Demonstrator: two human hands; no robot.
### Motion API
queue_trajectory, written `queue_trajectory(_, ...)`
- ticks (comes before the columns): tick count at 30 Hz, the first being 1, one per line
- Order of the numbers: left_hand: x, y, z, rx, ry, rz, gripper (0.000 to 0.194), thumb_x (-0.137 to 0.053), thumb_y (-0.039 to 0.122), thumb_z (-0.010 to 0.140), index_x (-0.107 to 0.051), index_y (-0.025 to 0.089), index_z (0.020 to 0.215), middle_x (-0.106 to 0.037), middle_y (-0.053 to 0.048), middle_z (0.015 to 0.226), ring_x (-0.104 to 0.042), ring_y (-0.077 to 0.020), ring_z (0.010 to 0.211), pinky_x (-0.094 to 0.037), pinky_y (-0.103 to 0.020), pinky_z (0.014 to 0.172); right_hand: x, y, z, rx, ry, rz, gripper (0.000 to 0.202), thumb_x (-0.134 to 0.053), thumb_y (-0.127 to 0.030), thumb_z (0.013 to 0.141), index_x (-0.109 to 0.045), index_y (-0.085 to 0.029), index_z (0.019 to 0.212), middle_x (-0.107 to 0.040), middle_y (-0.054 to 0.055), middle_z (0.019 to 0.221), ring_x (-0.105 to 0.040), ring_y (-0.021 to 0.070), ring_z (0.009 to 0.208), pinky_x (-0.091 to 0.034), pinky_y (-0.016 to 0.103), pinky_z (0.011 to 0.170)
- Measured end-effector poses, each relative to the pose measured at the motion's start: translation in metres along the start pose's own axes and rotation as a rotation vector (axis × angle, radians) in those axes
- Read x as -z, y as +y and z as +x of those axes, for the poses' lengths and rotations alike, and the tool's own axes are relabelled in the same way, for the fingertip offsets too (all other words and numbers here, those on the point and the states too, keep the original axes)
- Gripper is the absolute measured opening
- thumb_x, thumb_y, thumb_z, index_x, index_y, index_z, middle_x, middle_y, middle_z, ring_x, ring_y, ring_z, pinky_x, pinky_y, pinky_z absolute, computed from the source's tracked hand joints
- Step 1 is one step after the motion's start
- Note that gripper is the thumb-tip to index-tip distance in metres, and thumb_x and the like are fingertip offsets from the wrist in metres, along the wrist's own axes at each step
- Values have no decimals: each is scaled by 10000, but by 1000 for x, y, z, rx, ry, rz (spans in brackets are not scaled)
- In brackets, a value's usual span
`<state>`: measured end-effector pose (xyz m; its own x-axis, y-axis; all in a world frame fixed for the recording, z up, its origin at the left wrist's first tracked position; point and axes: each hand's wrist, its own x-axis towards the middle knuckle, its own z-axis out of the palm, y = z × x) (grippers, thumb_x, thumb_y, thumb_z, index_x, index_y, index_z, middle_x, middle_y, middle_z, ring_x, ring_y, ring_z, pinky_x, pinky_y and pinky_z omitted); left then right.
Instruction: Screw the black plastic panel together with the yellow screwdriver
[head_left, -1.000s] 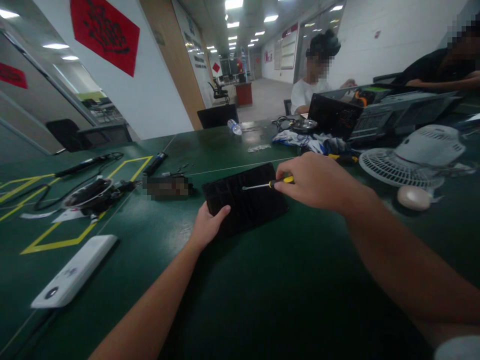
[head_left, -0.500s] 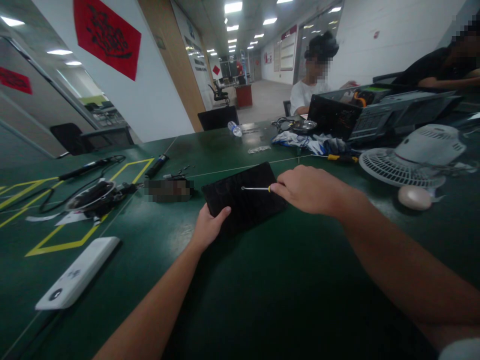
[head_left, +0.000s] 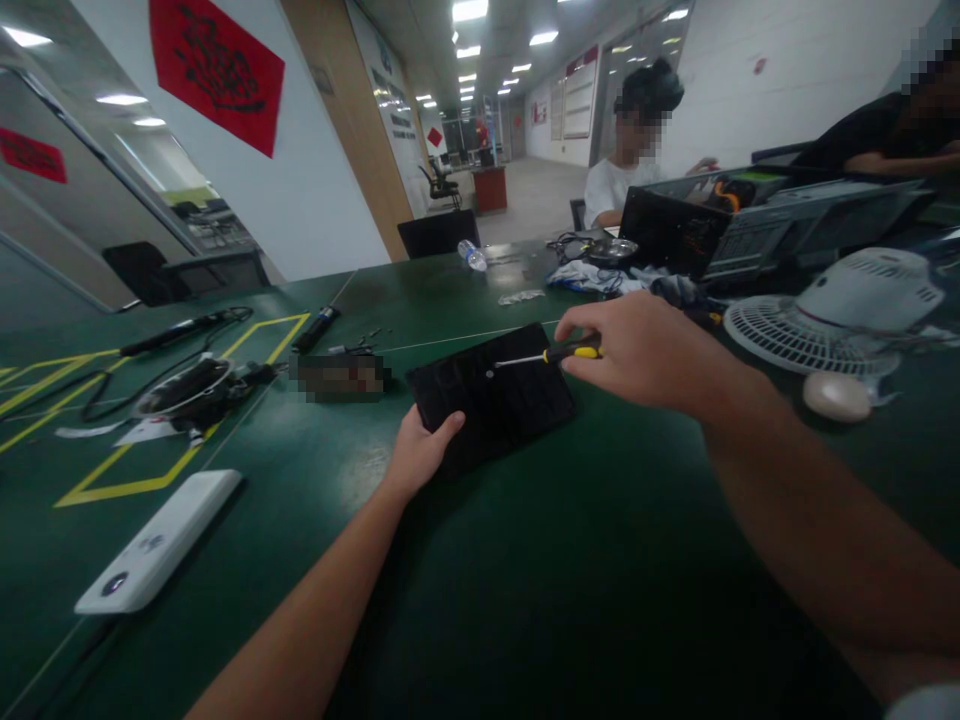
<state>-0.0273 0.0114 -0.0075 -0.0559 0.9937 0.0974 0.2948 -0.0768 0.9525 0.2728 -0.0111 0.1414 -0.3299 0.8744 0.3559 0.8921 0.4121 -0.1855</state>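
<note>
A flat black panel [head_left: 525, 395] lies tilted over the green table, its near left edge gripped by my left hand [head_left: 420, 450], thumb on top. My right hand [head_left: 637, 350] holds a screwdriver [head_left: 574, 352] with a yellow and black handle between thumb and fingers. The thin metal shaft points left across the panel, and its tip is close to a small round silvery spot [head_left: 490, 374] on the surface. Whether the tip touches anything cannot be made out.
Right of my right hand are a white fan [head_left: 862, 290] and a pale rounded object [head_left: 836, 397]. A white power bank-like box [head_left: 161, 540] lies left, below tangled cables [head_left: 187, 390]. Beyond the open computer case [head_left: 787, 230] sits a person [head_left: 630, 150].
My right hand has shifted slightly up and right, and its fingers have loosened around the screwdriver, showing more of the handle. The shaft is now more slanted. My left hand keeps its hold.
</note>
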Motion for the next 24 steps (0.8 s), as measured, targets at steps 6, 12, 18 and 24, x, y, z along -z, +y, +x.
queue_trajectory(6, 0, 0, 1, -15, -3, 20, 541, -808, 457, 778, -677, 167, 1216, -792, -143, 1209, -749, -354, 1156, -588, -541, 1031, -3, -1, 1, 32, -29, 40, 247, -665, -272, 850, -838, -206, 1013, -808, 82, 916, -731, 263, 850, -503, 383, 827)
queue_trajectory(12, -1, 1, 0, -16, -5, 12, 563, -807, 474, 776, -672, 163, 1226, -784, -149, 1232, -740, -359, 1179, -591, -543, 1027, -7, 0, 3, 35, -49, 50, 250, -660, -267, 858, -837, -198, 1021, -817, 91, 959, -740, 270, 880, -515, 393, 863)
queue_trajectory(18, 0, 4, -1, -2, -14, -5, 588, -815, 487, 767, -668, 165, 1237, -785, -146, 1237, -743, -353, 1179, -584, -535, 1044, -6, -2, 4, 30, -72, 53, 266, -660, -294, 876, -834, -196, 1051, -818, 97, 998, -740, 278, 927, -510, 401, 894)
queue_trajectory(24, 0, 2, -1, 15, -9, -3, 571, -818, 467, 769, -670, 173, 1236, -790, -147, 1219, -753, -352, 1154, -594, -535, 1023, -6, -4, 4, 15, -86, 68, 277, -651, -292, 879, -833, -185, 1058, -812, 101, 966, -730, 268, 887, -502, 400, 869)
